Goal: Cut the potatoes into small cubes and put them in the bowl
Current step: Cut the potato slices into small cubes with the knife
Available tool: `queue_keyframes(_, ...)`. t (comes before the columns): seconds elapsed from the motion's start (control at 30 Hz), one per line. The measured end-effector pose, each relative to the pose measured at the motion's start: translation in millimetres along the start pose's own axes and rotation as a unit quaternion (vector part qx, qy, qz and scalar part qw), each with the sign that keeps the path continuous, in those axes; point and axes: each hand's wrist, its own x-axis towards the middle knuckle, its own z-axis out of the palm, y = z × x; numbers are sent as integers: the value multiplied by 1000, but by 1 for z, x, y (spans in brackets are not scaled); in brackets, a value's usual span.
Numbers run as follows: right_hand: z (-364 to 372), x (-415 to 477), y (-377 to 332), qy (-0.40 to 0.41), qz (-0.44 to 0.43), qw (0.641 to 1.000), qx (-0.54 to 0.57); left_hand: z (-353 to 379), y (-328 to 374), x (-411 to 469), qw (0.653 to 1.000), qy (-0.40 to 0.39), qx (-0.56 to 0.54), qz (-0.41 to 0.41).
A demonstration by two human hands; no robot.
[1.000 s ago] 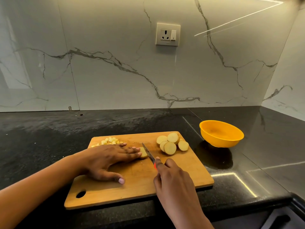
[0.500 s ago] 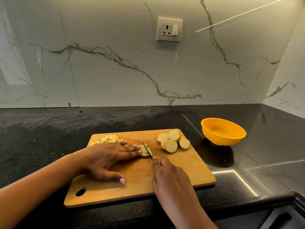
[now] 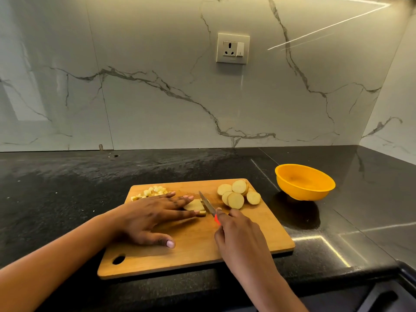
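A wooden cutting board [image 3: 191, 251] lies on the black bench [image 3: 56, 188], its hanging hole at the near left corner. At the board's far left edge sits a small heap of potato cubes [image 3: 153, 192]. The left hand [image 3: 148, 216] lies flat on the board, fingers spread wide and stretched to the right, their tips pressing down a potato slice [image 3: 195, 205]. Just right of that slice the knife [image 3: 207, 204] has its blade angled down onto the board, touching the slice's right edge. The right hand [image 3: 242, 239] is closed around the knife's red handle. Further right, at the board's far right corner, is a cluster of round potato slices [image 3: 238, 195], overlapping one another. Beyond the board's right edge the orange bowl [image 3: 305, 181] stands on the bench, apart from the board.
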Motion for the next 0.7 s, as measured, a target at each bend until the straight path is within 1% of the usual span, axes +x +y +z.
queue_keyframes(0.17, 0, -6, 6, 23, 6, 1000, 11, -3, 1, 4, 999, -31, 15, 8)
queue_keyframes(0.33, 0, -6, 4, 34, 0, 999, 24, -7, 6, 4, 999, -44, 13, 1)
queue_keyframes(0.53, -4, -9, -3, 31, -23, 999, 26, 0, -1, 0, 1000, -11, 29, 0)
queue_keyframes(0.7, 1, -10, -8, 13, -30, 999, 12, 0, -1, 1, 1000, -15, 24, 0)
